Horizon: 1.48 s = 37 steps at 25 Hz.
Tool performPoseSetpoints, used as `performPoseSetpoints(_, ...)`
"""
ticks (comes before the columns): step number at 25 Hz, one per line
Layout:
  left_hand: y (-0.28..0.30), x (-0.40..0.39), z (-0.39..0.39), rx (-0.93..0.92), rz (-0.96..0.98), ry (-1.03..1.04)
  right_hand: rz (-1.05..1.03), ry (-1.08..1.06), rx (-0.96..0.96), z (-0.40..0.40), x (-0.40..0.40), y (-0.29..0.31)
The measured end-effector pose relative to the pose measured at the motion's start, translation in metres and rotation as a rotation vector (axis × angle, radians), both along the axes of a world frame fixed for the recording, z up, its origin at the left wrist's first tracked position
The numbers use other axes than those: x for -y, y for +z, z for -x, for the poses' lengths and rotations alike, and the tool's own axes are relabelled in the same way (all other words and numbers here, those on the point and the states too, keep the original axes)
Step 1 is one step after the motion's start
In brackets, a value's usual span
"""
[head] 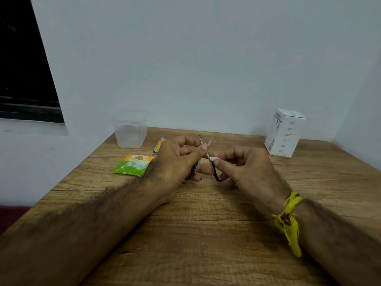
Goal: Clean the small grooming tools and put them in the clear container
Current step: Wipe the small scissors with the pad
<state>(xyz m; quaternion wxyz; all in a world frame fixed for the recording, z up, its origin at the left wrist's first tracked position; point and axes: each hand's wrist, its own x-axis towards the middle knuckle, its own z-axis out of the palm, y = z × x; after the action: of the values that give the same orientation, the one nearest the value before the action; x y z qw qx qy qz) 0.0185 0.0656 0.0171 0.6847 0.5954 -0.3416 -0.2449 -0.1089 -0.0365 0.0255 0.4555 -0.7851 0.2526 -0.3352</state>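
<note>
Head view: left hand (175, 162) gripped one small scissors (206, 149), blades parted, tips up. Right hand (245, 168) pinched one white wipe scrap (214, 159) against blade. One nail clipper (158, 145) and one green sachet (133, 165) lay on tabletop (206, 234) just left of left hand; one clear container (130, 130) beyond them. One white box (283, 133) beyond right hand.

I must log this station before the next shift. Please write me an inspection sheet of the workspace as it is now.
Surface: wooden table, bare grain.
Job's things: small scissors, blades open, in both hands; white wipe on one blade; nail clipper lying on the table; clear container, looks empty.
Clutter: green sachet; white box.
Grips: left hand holds the scissors; right hand pinches the wipe.
Cables: nothing seen.
Surroundings: pale wall; dark window.
</note>
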Motion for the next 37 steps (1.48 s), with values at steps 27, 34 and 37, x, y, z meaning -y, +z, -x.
performPoseSetpoints(27, -0.005, 0.006, 0.010, -0.083, -0.016, -0.061, 0.911, -0.124, 0.097, -0.017, 0.029, -0.020)
performPoseSetpoints(34, -0.004, 0.006, 0.009, -0.128, -0.017, -0.057, 1.114, -0.142, 0.006, -0.014, 0.028, -0.023)
performPoseSetpoints(37, -0.005, 0.005, 0.008, -0.125, -0.003, -0.051, 1.153, -0.138, 0.007, -0.016, 0.024, -0.022)
